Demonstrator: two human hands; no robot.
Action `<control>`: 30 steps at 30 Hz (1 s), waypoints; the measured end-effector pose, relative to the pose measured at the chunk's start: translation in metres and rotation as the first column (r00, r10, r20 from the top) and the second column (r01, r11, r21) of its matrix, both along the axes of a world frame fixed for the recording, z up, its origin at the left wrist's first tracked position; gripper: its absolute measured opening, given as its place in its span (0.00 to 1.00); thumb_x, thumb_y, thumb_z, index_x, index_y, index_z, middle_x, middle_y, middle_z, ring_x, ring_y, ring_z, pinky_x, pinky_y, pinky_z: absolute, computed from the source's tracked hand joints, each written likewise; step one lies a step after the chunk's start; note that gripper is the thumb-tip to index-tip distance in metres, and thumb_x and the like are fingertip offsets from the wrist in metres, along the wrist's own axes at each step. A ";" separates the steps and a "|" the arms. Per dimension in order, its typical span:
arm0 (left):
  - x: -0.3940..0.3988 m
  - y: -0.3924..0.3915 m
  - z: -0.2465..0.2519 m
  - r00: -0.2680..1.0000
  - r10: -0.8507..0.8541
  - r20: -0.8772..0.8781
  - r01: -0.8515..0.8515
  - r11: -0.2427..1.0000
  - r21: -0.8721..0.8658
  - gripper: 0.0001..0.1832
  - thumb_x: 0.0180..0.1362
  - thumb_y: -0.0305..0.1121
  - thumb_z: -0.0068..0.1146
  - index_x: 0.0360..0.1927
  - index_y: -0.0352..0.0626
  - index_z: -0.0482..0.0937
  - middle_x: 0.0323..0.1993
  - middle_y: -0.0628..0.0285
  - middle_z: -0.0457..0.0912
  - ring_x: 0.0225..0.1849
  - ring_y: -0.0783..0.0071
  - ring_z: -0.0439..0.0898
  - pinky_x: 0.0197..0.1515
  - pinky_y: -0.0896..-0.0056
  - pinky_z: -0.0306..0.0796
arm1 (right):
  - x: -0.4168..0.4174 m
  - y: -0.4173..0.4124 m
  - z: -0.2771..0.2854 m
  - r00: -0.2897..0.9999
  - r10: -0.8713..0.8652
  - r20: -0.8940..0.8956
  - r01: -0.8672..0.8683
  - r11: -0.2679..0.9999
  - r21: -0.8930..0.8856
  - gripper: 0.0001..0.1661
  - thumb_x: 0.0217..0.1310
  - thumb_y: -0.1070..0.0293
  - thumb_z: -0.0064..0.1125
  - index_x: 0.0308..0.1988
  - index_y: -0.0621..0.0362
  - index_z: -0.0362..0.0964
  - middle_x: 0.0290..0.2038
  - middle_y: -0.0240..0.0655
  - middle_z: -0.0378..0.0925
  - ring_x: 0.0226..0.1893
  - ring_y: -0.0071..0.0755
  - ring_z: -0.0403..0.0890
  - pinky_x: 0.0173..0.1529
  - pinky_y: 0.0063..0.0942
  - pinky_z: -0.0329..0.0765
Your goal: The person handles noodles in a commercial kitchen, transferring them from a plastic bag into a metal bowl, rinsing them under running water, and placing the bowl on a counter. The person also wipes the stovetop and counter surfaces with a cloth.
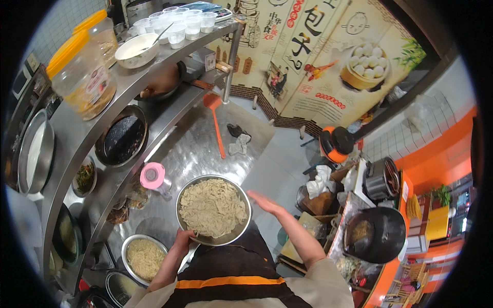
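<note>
A round stainless steel bowl [249, 221] full of a pale beige, lumpy food mass [213, 208] is in front of my apron. My left hand [185, 239] grips its near-left rim, thumb on the edge and fingers hidden beneath. Beside the right rim, my right hand [265, 202] is held flat with straight fingers and nothing in it; whether the fingertips touch the bowl cannot be made out. To the left stand a clear container with a pink top [153, 175] and a metal bowl of pale shreds [145, 257].
On the steel table [185, 150] lie an orange-red spatula [215, 119] and a grey cloth [239, 144]. A two-tier steel shelf [127, 82] curves along the left, holding yellow-lidded jars [86, 77], plastic cups [177, 32] and a dark pan [121, 134]. A wok [373, 235] sits at right.
</note>
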State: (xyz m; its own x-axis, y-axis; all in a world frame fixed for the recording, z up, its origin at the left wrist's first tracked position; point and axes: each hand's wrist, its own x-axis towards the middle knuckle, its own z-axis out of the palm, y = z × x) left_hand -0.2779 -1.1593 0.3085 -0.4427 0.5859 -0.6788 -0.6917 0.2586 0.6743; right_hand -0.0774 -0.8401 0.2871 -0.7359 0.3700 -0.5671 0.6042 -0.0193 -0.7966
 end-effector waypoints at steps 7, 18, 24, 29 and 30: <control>0.013 0.046 -0.059 0.963 0.264 0.052 -0.262 0.964 -0.042 0.28 0.42 0.24 0.51 0.52 0.33 0.74 0.47 0.57 0.80 0.46 0.61 0.80 0.44 0.64 0.76 | -0.177 0.206 -0.059 0.980 0.195 -0.042 -0.079 0.570 0.818 0.53 0.45 0.56 0.67 0.69 0.62 0.58 0.73 0.53 0.52 0.73 0.59 0.53 0.74 0.46 0.55; 0.000 0.169 -0.040 0.762 0.619 0.189 -0.613 0.784 -0.096 0.39 0.41 0.28 0.53 0.64 0.40 0.68 0.59 0.59 0.77 0.60 0.60 0.77 0.60 0.56 0.73 | -0.206 0.319 -0.156 0.630 0.777 -0.005 -0.358 0.296 0.885 0.35 0.55 0.58 0.58 0.62 0.58 0.70 0.61 0.43 0.74 0.60 0.45 0.73 0.66 0.44 0.67; -0.016 0.212 -0.033 0.756 0.641 0.135 -0.643 0.765 -0.029 0.37 0.45 0.31 0.52 0.64 0.38 0.69 0.63 0.57 0.76 0.64 0.59 0.74 0.67 0.54 0.66 | -0.315 0.356 -0.170 0.926 0.368 0.082 -0.170 0.213 0.962 0.36 0.64 0.54 0.53 0.66 0.61 0.64 0.71 0.44 0.59 0.69 0.47 0.60 0.72 0.47 0.56; -0.023 0.239 -0.028 0.738 0.661 0.138 -0.659 0.749 -0.067 0.39 0.44 0.31 0.52 0.67 0.38 0.67 0.64 0.56 0.74 0.65 0.58 0.73 0.68 0.54 0.65 | -0.348 0.284 -0.156 0.927 0.371 -0.050 -0.119 0.419 0.900 0.45 0.59 0.49 0.60 0.66 0.70 0.60 0.71 0.53 0.56 0.70 0.56 0.57 0.73 0.53 0.52; -0.023 0.242 -0.024 0.732 0.665 0.152 -0.664 0.745 -0.065 0.40 0.44 0.31 0.52 0.67 0.38 0.66 0.64 0.56 0.74 0.65 0.58 0.73 0.68 0.54 0.65 | -0.354 0.280 -0.153 0.920 0.382 -0.081 -0.096 0.424 0.901 0.46 0.58 0.50 0.61 0.66 0.71 0.60 0.70 0.54 0.57 0.70 0.56 0.57 0.72 0.52 0.53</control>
State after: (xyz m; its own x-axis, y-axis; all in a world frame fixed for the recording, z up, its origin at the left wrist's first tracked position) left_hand -0.3005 -0.9177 0.2842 -0.6064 0.1787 -0.7748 -0.7832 -0.3028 0.5431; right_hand -0.4317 -0.5603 0.1337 -0.9278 0.3411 0.1510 0.2562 0.8771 -0.4063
